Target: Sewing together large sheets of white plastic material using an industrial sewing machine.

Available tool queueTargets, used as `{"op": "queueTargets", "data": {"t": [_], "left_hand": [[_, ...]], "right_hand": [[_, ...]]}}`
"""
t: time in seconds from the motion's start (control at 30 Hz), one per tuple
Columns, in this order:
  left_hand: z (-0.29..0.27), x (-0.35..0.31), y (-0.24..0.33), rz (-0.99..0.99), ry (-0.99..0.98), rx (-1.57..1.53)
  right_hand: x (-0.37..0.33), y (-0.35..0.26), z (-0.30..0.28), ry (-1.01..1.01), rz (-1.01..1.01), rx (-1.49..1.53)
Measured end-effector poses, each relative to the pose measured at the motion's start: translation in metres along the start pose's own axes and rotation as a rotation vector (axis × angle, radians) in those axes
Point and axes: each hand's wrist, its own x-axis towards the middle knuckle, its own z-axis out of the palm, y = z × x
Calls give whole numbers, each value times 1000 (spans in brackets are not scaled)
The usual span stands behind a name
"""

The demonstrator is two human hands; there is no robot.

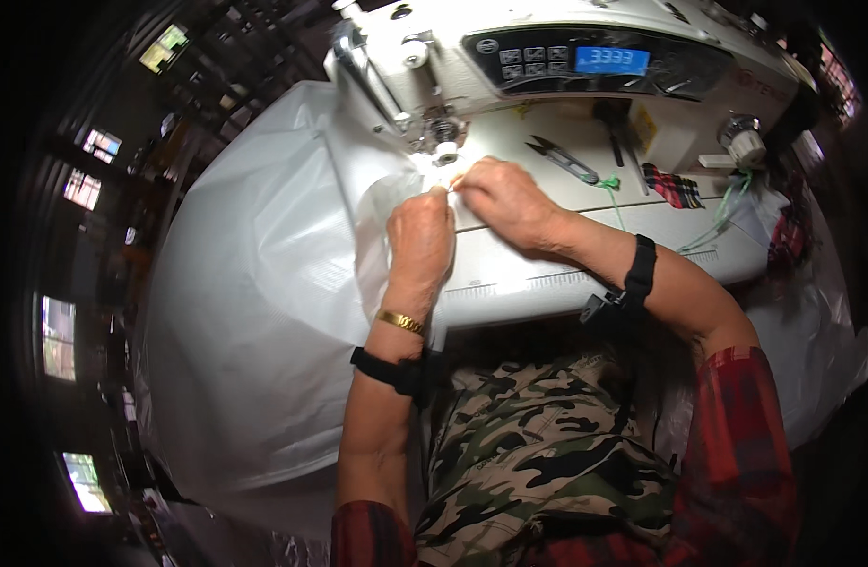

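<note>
A white sewing machine (396,57) stands in front of me, its lamp shining on the needle area (443,142). Just below the needle, my left hand (422,241) and my right hand (512,206) meet with their fingertips pinched close together. Both hands are closed; whatever lies between the fingers is too small and glare-washed to make out. A white plastic sheet (254,274) spreads over the machine bed's left side, its edge running beside my left hand. Thread snips (562,159) lie beyond my right hand, near some green thread (614,197).
On the bed to the right are a plaid cloth scrap (673,187) and a slim dark-handled tool (614,128). A control panel with a lit blue display (612,60) faces me. A ruler scale (557,279) marks the bed's near edge. Camouflage cloth (547,444) covers my lap.
</note>
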Motion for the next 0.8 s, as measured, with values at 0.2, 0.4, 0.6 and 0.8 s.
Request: {"op": "queueTargets", "data": {"t": [0.2,0.4,0.6,0.8], "left_hand": [[3,-1,1,41,14,38],[2,-2,1,-5,-4,19],[-1,-5,2,39,12,30],[-15,-27,10,8,-7,-62]], "right_hand": [[26,23,12,284,131,524],[27,15,6,333,97,636],[27,18,4,313,78,562],[32,25,12,305,89,656]]}}
